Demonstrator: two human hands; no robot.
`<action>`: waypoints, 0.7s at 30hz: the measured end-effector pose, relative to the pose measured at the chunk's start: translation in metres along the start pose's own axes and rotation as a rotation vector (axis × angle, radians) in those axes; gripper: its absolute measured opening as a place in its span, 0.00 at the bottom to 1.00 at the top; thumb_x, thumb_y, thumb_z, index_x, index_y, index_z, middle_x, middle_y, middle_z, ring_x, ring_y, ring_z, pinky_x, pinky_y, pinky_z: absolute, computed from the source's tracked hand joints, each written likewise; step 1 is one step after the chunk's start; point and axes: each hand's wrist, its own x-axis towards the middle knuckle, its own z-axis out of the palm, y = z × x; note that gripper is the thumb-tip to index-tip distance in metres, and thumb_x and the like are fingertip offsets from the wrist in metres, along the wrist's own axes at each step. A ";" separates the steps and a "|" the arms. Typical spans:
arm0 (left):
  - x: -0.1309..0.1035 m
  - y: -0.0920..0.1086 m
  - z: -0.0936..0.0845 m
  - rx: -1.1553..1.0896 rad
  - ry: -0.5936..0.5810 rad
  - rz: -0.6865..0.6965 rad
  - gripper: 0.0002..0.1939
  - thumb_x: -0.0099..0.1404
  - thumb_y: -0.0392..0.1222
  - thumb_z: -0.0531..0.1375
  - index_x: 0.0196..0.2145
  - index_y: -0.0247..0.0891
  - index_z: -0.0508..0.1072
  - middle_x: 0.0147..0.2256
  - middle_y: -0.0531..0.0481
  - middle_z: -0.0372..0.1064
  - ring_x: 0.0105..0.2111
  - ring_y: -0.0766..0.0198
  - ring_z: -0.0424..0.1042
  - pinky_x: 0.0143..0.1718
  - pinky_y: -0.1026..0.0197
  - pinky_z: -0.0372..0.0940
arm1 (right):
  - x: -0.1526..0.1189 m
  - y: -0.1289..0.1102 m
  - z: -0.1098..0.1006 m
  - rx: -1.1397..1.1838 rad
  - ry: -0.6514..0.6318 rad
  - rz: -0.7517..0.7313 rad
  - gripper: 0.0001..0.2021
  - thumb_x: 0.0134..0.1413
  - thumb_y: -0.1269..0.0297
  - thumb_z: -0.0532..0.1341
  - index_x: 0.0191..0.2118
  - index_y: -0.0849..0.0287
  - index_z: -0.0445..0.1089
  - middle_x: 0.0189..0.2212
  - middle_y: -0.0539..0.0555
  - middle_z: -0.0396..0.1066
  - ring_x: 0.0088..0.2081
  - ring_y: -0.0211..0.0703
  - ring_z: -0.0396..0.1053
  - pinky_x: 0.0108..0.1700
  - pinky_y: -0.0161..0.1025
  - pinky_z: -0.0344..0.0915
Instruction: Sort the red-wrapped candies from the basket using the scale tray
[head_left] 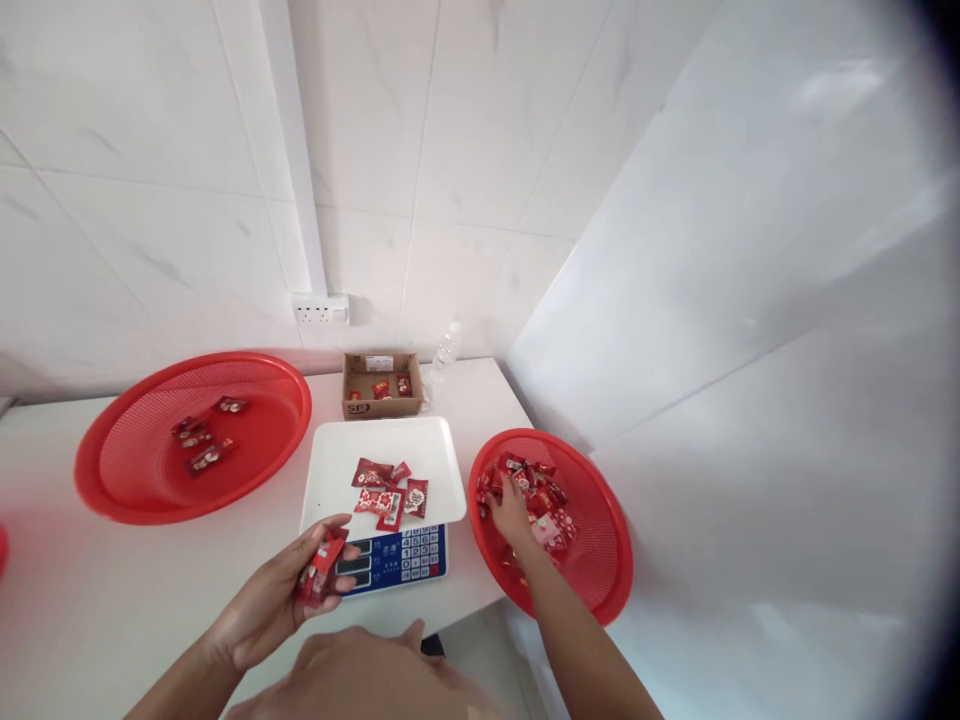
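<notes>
My left hand is curled around several red candy packets, in front of the scale's keypad. My right hand reaches into the right red basket, its fingertips among the red and pink wrapped packets. Whether those fingers grip a packet is hidden. Between the hands stands a digital scale with a white tray. On that tray lies a small group of red packets, one with a flower pattern.
A wide red basket with a few packets stands on the white table at left. Behind the scale are a small cardboard box holding some packets and a clear plastic bottle. A wall socket is above.
</notes>
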 end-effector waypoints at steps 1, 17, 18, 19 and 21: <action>0.000 0.002 0.000 -0.014 0.002 -0.001 0.25 0.60 0.47 0.61 0.54 0.43 0.62 0.36 0.48 0.72 0.28 0.63 0.75 0.26 0.64 0.70 | 0.005 0.005 0.006 -0.061 -0.040 0.011 0.29 0.53 0.64 0.52 0.62 0.65 0.54 0.63 0.65 0.49 0.64 0.55 0.46 0.62 0.50 0.45; 0.015 0.004 0.005 -0.181 -0.079 -0.073 0.25 0.61 0.43 0.60 0.56 0.42 0.64 0.39 0.46 0.73 0.25 0.65 0.74 0.27 0.63 0.71 | -0.013 0.044 -0.002 -0.004 -0.087 -0.081 0.18 0.48 0.72 0.50 0.44 0.61 0.70 0.55 0.59 0.63 0.54 0.47 0.62 0.56 0.42 0.57; 0.015 0.003 0.005 -0.188 -0.080 -0.079 0.24 0.61 0.43 0.60 0.55 0.43 0.65 0.38 0.46 0.73 0.25 0.66 0.73 0.27 0.63 0.71 | -0.016 0.045 -0.006 0.059 -0.065 -0.037 0.18 0.50 0.71 0.50 0.44 0.59 0.70 0.52 0.58 0.66 0.52 0.47 0.64 0.54 0.43 0.59; 0.015 0.003 0.005 -0.195 -0.079 -0.083 0.23 0.62 0.43 0.60 0.55 0.43 0.65 0.38 0.47 0.73 0.25 0.66 0.73 0.27 0.63 0.71 | -0.018 0.046 -0.011 0.121 -0.033 0.013 0.17 0.51 0.69 0.50 0.45 0.57 0.69 0.49 0.57 0.69 0.50 0.47 0.66 0.53 0.43 0.61; 0.015 0.001 0.005 -0.213 -0.074 -0.090 0.23 0.62 0.42 0.59 0.55 0.44 0.65 0.38 0.47 0.73 0.25 0.69 0.72 0.27 0.64 0.71 | -0.023 0.048 -0.021 0.249 0.048 0.110 0.17 0.51 0.65 0.51 0.46 0.56 0.67 0.44 0.56 0.71 0.46 0.47 0.69 0.49 0.44 0.65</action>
